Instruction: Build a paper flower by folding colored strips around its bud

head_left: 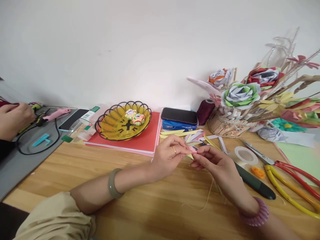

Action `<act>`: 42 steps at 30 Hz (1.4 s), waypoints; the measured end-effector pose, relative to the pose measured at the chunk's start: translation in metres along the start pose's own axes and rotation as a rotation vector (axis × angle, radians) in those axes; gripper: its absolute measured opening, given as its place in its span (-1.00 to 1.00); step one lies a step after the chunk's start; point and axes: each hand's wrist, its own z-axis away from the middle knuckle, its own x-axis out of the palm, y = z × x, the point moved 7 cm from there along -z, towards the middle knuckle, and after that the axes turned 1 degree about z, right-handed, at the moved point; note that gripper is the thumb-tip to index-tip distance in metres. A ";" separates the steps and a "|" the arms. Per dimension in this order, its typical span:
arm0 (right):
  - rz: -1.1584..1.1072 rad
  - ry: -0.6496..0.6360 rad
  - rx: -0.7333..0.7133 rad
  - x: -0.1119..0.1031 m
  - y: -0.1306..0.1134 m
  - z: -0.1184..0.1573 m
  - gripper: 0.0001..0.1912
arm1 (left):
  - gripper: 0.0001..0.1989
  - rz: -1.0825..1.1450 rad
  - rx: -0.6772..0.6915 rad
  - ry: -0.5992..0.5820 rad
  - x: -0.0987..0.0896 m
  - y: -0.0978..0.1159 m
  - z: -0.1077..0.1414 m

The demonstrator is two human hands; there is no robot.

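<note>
Near the middle of the table, my left hand pinches a small bundle of folded paper strips, pink on top with pale yellow below. From the other side my right hand grips the same strips between thumb and fingers, so the fingertips of both hands almost meet. Part of the bundle is hidden behind the fingers. Just beyond the hands lie loose coloured paper strips. A thin thread trails on the wood below my right hand.
A yellow woven basket with two paper balls rests on red paper. Behind my hands a phone tops a blue packet. To the right are scissors, tape and paper flowers. Another person's hand is far left.
</note>
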 end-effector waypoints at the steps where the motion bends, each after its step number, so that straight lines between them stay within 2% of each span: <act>1: -0.022 0.002 0.012 0.000 0.002 -0.001 -0.72 | -0.82 -0.011 -0.005 -0.002 0.000 -0.001 0.001; 6: 0.065 0.011 -0.008 -0.003 0.003 -0.003 -0.72 | -0.83 0.003 -0.097 -0.018 0.002 -0.007 0.003; 12: 0.167 0.007 -0.049 -0.004 0.003 -0.006 -0.69 | -0.89 0.091 -0.434 -0.053 0.007 -0.023 0.009; 14: 0.180 0.008 -0.048 -0.004 0.003 -0.006 -0.68 | -0.88 0.111 -0.508 -0.052 0.008 -0.027 0.011; 21: -0.081 -0.002 0.105 0.000 0.012 -0.003 -0.67 | -0.90 0.128 -0.524 -0.019 0.007 -0.031 0.012; 25: -0.153 0.017 0.105 0.000 0.013 -0.004 -0.67 | -0.92 0.252 -0.579 0.003 0.010 -0.035 0.015; 31: 0.025 -0.006 -0.004 -0.001 0.008 -0.006 -0.70 | -0.94 0.326 -0.611 -0.016 0.014 -0.038 0.017; 36: 0.163 -0.035 -0.039 -0.001 0.005 -0.006 -0.66 | -0.90 0.379 -0.744 0.006 0.015 -0.041 0.016; 42: 0.154 -0.028 -0.058 -0.001 0.002 -0.004 -0.65 | -0.92 0.411 -0.819 0.080 0.011 -0.045 0.014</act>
